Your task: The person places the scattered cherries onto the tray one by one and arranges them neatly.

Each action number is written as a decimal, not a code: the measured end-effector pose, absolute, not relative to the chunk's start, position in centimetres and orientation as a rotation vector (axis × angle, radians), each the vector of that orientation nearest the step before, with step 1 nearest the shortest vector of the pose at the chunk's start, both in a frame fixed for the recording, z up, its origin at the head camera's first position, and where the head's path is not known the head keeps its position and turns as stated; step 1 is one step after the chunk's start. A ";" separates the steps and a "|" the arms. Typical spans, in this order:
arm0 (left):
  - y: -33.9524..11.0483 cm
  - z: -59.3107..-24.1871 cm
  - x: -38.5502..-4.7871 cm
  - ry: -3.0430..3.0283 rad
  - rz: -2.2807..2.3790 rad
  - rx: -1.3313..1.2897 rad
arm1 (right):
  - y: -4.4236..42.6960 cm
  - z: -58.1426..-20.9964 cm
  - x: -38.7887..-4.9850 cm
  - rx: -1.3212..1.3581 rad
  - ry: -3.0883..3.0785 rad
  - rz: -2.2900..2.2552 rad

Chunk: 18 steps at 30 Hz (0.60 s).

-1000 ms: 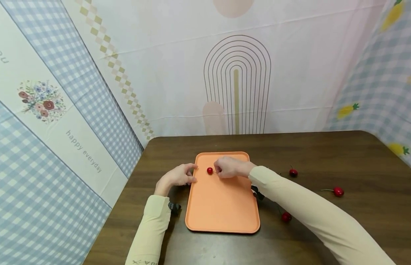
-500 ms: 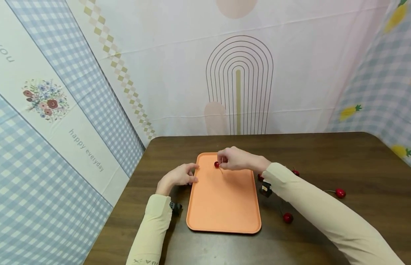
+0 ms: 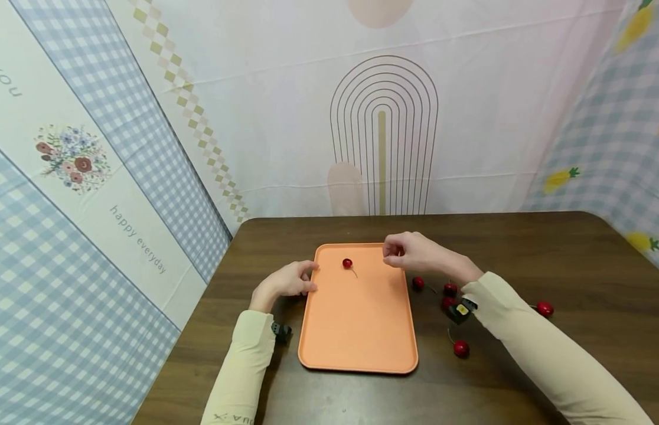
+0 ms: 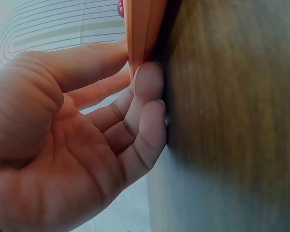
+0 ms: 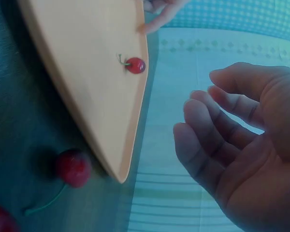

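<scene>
Right hand (image 3: pixel 411 251) shifted right, empty (fingers loosely curled), at orange tray's (image 3: pixel 358 333) far-right corner; cherry (image 3: pixel 417 283) nearward beside right edge, stem (image 5: pixel 52 201) rightward.

"you" (image 3: pixel 5 79) and "happy everyday" (image 3: pixel 138 239) on blue-checked cloth (image 3: pixel 95 218), unclear lettering (image 3: pixel 232 418) on left sleeve (image 3: pixel 238 363)

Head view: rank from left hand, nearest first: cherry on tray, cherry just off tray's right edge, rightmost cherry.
1. Tray cherry: on the tray, toward its far end.
2. Edge cherry: on the table, just right of the tray.
3. Rightmost cherry: farther right, beyond the right sleeve.
</scene>
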State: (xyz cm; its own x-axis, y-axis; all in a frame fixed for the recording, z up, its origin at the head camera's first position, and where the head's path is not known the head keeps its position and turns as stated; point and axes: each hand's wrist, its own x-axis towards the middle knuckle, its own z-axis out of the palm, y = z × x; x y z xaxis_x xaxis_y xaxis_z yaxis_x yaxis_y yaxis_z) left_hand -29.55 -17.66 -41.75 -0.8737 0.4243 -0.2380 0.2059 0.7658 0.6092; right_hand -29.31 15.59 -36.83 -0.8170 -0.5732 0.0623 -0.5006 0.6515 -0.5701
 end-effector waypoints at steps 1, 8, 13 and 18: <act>-17.6 -41.7 -29.5 2.600 0.832 0.484 | 15.9 -37.0 -29.2 -0.880 2.748 -0.885; -17.6 -41.6 -29.4 2.593 0.832 0.484 | 18.0 -37.6 -28.3 -0.869 2.763 -0.854; -17.7 -41.7 -29.5 2.586 0.841 0.479 | 19.8 -38.4 -28.5 -0.858 2.791 -0.793; -17.7 -41.8 -29.5 2.590 0.841 0.484 | 21.2 -39.0 -28.9 -0.815 2.810 -0.731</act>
